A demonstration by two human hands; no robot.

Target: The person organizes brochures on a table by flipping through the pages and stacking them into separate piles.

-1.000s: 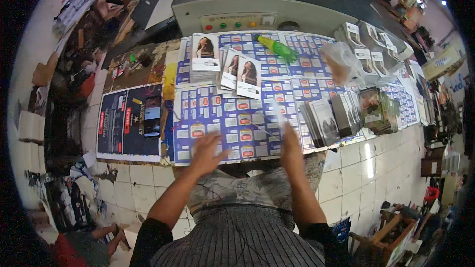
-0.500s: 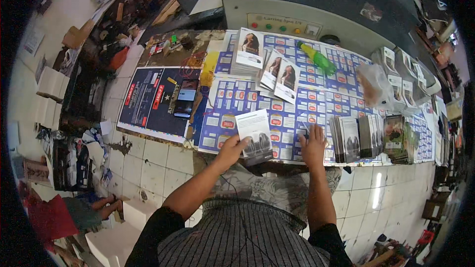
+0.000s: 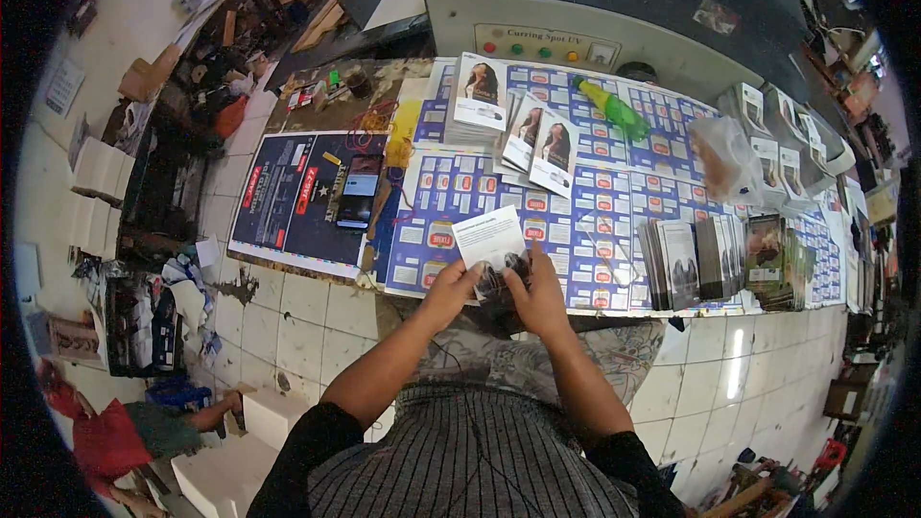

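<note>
One held leaflet [image 3: 491, 236]: it is showing a white upper half with small dark lines of print, while its lower half is carrying a dark grey photograph, partly covered by the thumbs.
Leaflet's place: it is hovering in front of the person, over the near edge of the tabletop [image 3: 398, 86], its top edge slanting upward to the right.
Left grip [image 3: 449, 297]: it is pinching the leaflet's lower left side, thumb pressing on the printed face, the other fingers passing mostly out of my sight behind it.
Right grip [image 3: 539, 297]: it is closing on the lower right side, thumb lying across the dark photograph; how the hidden fingers are bearing on the back, I cannot tell.
Blue printed sheets [image 3: 600, 230]: they are spreading under the work, covering most of the surface.
Portrait booklets [image 3: 480, 96]: they are sitting in a pile beyond the hands, with others fanning out just beside it.
Grey leaflet row [image 3: 683, 264]: it is leaning in a tight line to the right.
Green bottle [image 3: 624, 117]: it is lying on its side farther back.
Phone [image 3: 359, 184]: it is resting on a dark poster [image 3: 278, 192] to the left.
</note>
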